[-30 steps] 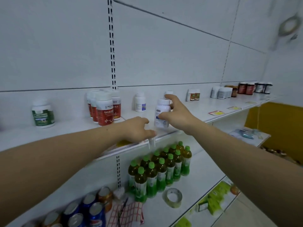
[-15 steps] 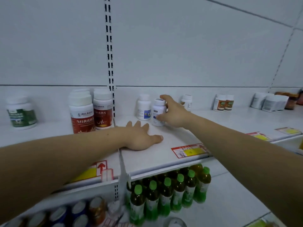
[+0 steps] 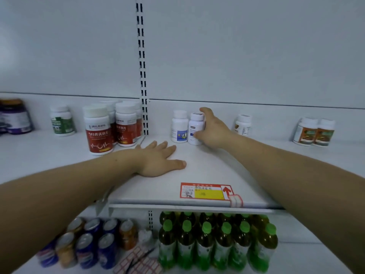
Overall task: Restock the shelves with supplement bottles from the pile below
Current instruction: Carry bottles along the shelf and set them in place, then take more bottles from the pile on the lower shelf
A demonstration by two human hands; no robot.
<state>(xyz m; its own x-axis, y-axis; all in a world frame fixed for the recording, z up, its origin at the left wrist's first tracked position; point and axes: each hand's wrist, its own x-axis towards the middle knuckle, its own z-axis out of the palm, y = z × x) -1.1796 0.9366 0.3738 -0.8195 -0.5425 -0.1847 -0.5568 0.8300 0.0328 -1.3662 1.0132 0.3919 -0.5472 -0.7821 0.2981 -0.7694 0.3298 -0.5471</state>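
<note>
Up on the white shelf, the head view shows the right hand wrapped around a small white bottle, thumb low on its front and fingers curled over the cap and far side. That bottle stands upright on the shelf, near the back wall. Just left of the hand, touching or nearly touching the held bottle, stands a second white bottle with a blue label. Further right of the hand is another white bottle, and well beyond it 2 orange-labelled bottles side by side.

The left hand lies flat on the shelf, fingers straight and spread, holding nothing. Beyond its fingers stands a cluster of red-labelled bottles. Nearer the shelf's front edge, right of this hand, lies a red-and-yellow price tag. Below, green-capped drink bottles and cans fill the lower shelf.
</note>
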